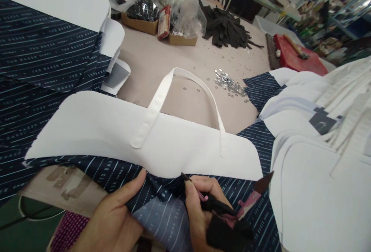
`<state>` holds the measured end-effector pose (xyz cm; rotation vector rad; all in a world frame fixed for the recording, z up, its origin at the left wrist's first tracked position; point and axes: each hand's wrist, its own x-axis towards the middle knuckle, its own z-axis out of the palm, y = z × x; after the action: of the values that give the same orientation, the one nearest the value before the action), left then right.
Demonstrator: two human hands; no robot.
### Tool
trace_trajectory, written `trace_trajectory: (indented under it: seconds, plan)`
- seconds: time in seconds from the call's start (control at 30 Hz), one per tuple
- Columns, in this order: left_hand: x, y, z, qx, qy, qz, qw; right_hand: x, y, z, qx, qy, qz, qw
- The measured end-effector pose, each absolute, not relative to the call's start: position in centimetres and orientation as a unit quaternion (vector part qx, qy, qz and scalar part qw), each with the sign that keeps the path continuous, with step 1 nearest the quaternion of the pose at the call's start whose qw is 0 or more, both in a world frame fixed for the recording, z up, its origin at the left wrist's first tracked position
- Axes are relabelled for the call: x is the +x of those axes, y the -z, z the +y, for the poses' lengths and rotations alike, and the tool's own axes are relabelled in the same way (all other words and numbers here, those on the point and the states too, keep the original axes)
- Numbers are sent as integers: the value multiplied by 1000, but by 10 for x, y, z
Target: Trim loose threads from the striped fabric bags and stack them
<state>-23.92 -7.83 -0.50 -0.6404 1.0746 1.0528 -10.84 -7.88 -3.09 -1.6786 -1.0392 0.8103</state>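
A white panel (95,128) with a white strap handle (156,105) lies in front of me, navy printed lining fabric (113,171) along its near edge. My left hand (116,217) grips that fabric, thumb on top and fingers underneath. Close to the panel's edge, my right hand (199,205) is closed around a pointed tool (222,209) with pink and black wrapped parts. Its dark tip touches or nearly touches the edge between fabric and panel. A brown pointed end sticks out to the right; the tool's exact kind is unclear.
Stacked white and navy panels lie at left (52,51) and right (324,190). Small metal rings (228,82) are scattered on the table (162,55). Behind are small boxes (182,40), black strips (226,28) and a hammer (295,46) on a red slab (313,64).
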Motion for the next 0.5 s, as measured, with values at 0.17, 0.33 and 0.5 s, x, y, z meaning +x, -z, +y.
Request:
trace_trajectory:
  seconds: [0.17,0.33,0.5]
  plan:
    - [-241,6,-80,-306,-485,475,668,-102,35,-82,-672,-344,-409,513]
    - [-238,5,-78,-301,-504,466,662,-87,45,-86,-633,-360,-399,557]
    - [-238,2,-74,-323,-491,477,654,-90,42,-88,-628,-386,-383,557]
